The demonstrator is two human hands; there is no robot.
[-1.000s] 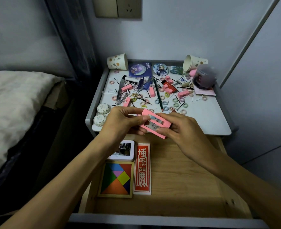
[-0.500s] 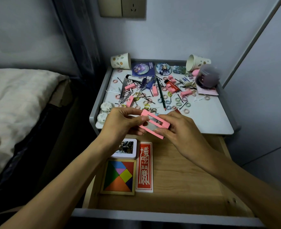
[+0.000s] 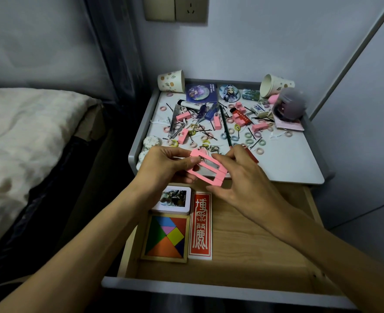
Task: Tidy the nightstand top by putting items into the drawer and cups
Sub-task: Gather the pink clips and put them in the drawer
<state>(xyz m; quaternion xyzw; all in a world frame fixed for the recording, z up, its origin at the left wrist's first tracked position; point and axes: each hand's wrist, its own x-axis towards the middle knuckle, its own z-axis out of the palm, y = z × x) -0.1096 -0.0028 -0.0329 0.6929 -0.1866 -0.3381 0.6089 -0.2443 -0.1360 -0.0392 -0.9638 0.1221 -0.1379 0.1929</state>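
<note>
Head view: a pink rectangular frame is held above the counter's near edge, over the open drawer. The left hand has its grip pinching the frame's left end. The right hand has its grip on the right end. A left cup and a right cup sit at the counter's far corners.

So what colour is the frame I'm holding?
The frame is pink, best seen in the head view.

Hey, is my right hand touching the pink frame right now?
Touching. The head view shows the right hand with its fingers pinching the far right end of the pink frame, no gap visible.
</note>
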